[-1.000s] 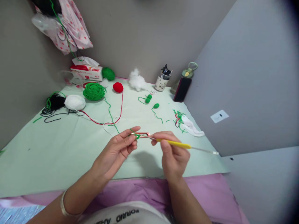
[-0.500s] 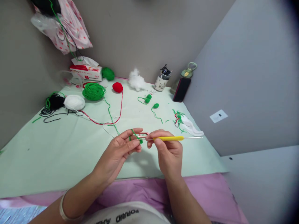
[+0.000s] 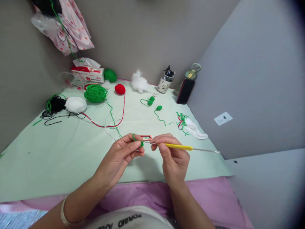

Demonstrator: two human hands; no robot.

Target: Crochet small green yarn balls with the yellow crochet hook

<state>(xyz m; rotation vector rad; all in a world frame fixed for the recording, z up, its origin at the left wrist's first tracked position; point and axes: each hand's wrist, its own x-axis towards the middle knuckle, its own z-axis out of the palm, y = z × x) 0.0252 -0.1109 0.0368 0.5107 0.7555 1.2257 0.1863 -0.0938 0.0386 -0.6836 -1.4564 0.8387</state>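
My left hand pinches a small piece of green crochet, with green yarn looped over its index finger. In my right hand is a crochet hook with a yellow handle, held like a pencil. The hook's left tip reaches the green piece at my left fingertips; its other metal end points right and slightly down. Green yarn trails from my left hand toward a green yarn ball. Just beyond my fingertips lies a small red-framed object, partly hidden.
Around the table are a white yarn ball, black yarn, a red yarn ball, stuffing, small green crocheted balls, yarn scraps, a pen cup, a phone and a tissue box.
My right hand has shifted slightly right and down, tilting the crochet hook so its right end sits lower. My left index finger has bent down, bringing the yarn loop closer in.
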